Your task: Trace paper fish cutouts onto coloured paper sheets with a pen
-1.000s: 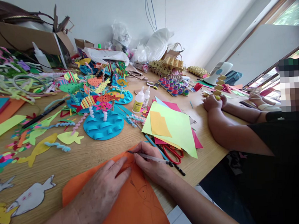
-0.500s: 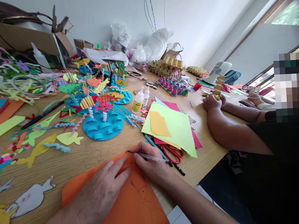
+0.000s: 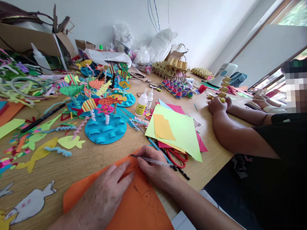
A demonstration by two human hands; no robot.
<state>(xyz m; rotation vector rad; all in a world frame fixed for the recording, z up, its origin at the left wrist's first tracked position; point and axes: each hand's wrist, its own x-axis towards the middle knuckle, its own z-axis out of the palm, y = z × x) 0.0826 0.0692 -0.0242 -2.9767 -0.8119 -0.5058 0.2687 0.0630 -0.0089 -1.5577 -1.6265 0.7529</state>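
Observation:
An orange sheet (image 3: 133,212) lies at the table's near edge, with fish outlines drawn in dark line on its right part. My left hand (image 3: 108,189) rests flat on it, fingers spread and pointing up towards the sheet's far corner. My right hand (image 3: 156,166) grips a pen (image 3: 158,162) whose tip touches the paper near that far corner. Just beyond my right hand are red-handled scissors (image 3: 176,158), partly under a light green sheet (image 3: 182,130) with a yellow-orange piece (image 3: 163,127) on top.
Paper fish stand on a blue disc (image 3: 105,131). Two glue bottles (image 3: 141,103) are behind the green sheet. Cut-out fish (image 3: 32,203) and confetti lie left. At the right, another person's hands (image 3: 217,104) hold something yellow. Egg cartons (image 3: 171,67) stand at the back.

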